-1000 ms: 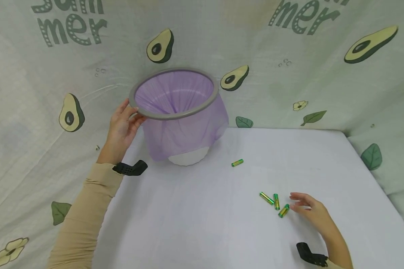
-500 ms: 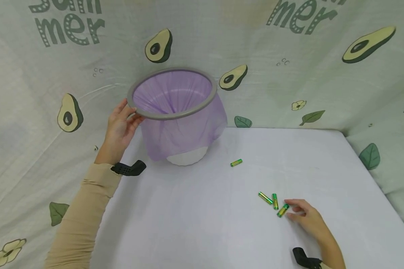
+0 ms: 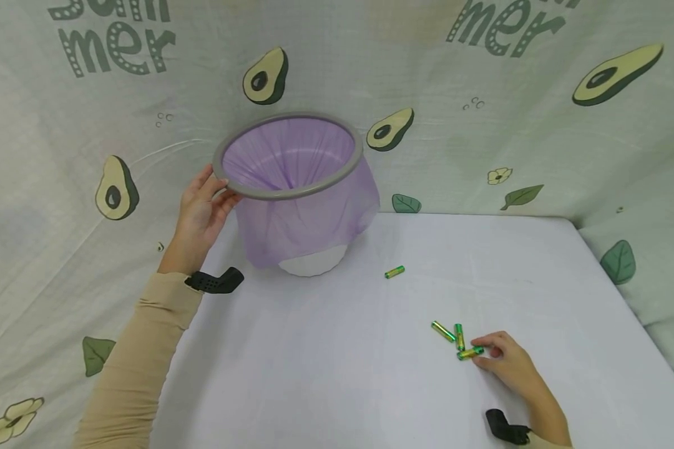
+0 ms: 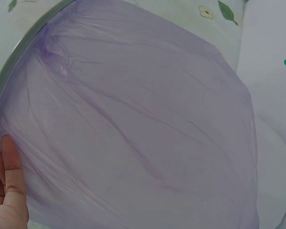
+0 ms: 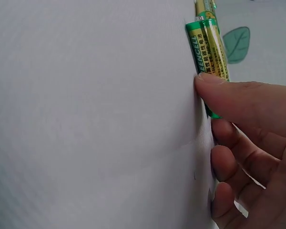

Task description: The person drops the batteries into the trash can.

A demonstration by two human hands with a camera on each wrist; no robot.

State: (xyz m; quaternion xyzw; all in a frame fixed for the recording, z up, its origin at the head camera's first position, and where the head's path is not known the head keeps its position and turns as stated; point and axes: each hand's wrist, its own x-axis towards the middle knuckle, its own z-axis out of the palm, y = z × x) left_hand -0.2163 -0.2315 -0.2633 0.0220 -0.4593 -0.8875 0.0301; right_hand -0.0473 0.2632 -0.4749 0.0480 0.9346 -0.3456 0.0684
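A white bin lined with a purple bag [image 3: 309, 218] stands tilted at the back of the table, its grey rim [image 3: 292, 192] facing me. My left hand [image 3: 216, 190] grips that rim on the left side; in the left wrist view the thumb [image 4: 12, 171] lies against the purple bag [image 4: 148, 119]. At the front right, my right hand [image 3: 479, 352] pinches a green and yellow battery [image 3: 468, 353] that lies on the table. The right wrist view shows the thumb [image 5: 229, 95] pressed on the battery [image 5: 207, 52], with the other fingers curled below.
Two more batteries [image 3: 444, 330] [image 3: 459, 337] lie just left of the pinched one, and a single battery [image 3: 394, 272] lies nearer the bin. The white table [image 3: 314, 374] ends at an avocado-print cloth wall [image 3: 483, 125] behind and on both sides.
My right hand has moved left and closed its fingers on the nearest battery, which has turned from slanted to nearly level. The left hand and bin have kept still.
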